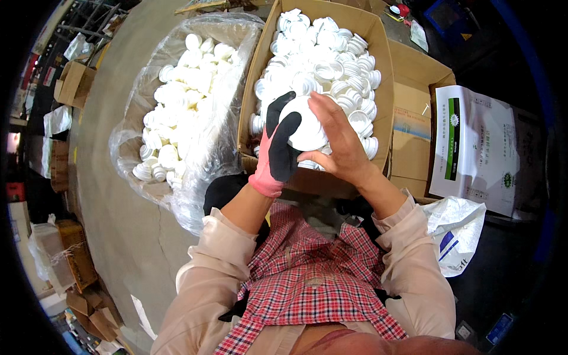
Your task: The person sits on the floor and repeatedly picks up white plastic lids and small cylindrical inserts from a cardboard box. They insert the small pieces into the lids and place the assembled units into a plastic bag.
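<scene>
A round white plastic lid (305,124) is held up in front of my chest, its smooth face toward me. My left hand (282,142), in a pink and black glove, grips it from the left with the thumb across its face. My bare right hand (340,142) closes on its right edge with thumb and fingers. Just beyond my hands stands an open cardboard box (383,65) heaped with similar white ribbed, round plastic pieces (328,71). Whatever lies behind the held lid is hidden.
To the left is a box lined with clear plastic film (139,89), holding more white round pieces (177,100). Flattened cardboard (411,151) and a printed white carton (476,151) stand at the right. A white woven sack (455,231) lies below the carton.
</scene>
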Motion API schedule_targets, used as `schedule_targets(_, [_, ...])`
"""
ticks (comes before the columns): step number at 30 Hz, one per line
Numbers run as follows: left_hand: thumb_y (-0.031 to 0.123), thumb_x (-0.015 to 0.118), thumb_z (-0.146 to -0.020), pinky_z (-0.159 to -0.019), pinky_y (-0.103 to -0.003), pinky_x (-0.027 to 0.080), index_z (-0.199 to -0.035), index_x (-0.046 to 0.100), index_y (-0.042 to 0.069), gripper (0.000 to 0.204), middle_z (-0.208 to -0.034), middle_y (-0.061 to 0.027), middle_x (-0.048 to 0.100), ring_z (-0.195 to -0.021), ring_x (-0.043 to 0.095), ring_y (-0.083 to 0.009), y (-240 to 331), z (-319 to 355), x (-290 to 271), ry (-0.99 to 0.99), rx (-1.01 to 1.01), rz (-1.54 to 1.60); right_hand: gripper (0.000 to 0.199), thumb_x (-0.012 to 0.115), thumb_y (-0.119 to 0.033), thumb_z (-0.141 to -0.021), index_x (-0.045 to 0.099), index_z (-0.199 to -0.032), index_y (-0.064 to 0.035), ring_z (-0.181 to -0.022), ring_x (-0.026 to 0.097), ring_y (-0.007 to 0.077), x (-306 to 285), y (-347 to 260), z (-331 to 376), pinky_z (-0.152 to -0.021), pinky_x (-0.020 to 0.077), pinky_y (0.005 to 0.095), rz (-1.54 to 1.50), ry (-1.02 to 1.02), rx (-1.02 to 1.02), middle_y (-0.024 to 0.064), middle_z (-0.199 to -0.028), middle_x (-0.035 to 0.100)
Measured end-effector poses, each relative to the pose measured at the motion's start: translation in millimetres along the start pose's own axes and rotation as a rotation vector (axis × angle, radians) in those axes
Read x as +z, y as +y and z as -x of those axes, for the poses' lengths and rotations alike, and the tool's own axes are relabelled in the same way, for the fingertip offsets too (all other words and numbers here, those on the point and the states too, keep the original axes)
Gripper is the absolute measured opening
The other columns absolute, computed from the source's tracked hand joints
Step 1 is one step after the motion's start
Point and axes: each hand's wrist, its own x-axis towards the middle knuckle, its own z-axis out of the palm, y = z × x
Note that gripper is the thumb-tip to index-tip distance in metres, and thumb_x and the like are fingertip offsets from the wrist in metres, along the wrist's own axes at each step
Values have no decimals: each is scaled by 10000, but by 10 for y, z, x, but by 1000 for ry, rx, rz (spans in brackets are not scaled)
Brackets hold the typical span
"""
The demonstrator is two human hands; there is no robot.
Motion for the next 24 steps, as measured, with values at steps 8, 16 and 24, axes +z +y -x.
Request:
schedule_targets(8, [229, 459, -978, -1041, -346, 382, -1369, 407, 21, 447, -1320, -126, 484, -1241, 474, -216, 241, 53, 30, 96, -167, 251, 915, 849, -238, -607, 403, -1378, -30, -1281, 418, 408, 64, 51, -61, -1063, 370, 444, -89, -29, -23, 213, -1412, 397])
schedule_targets(16, [31, 605, -837, -1005, -453, 417, -1294, 476, 114, 482, -1386, -254, 367, -1221, 450, -425, -39, 105, -138, 57, 499, -562, 945, 859, -250, -635, 367, -1407, -19, -1345, 372, 392, 153, 48, -60, -1103, 312, 446, -93, -30, -15, 221, -1445, 388])
schedule_targets(24, [241, 542, -973, -957, -322, 447, -1446, 300, 59, 561, -1330, -104, 442, -1191, 484, -192, 244, -20, 85, 178, -33, 325, 1091, 856, -338, -594, 279, -1487, -97, -1414, 255, 368, -22, 162, -141, -1141, 266, 435, -89, 40, 89, 176, -1540, 239])
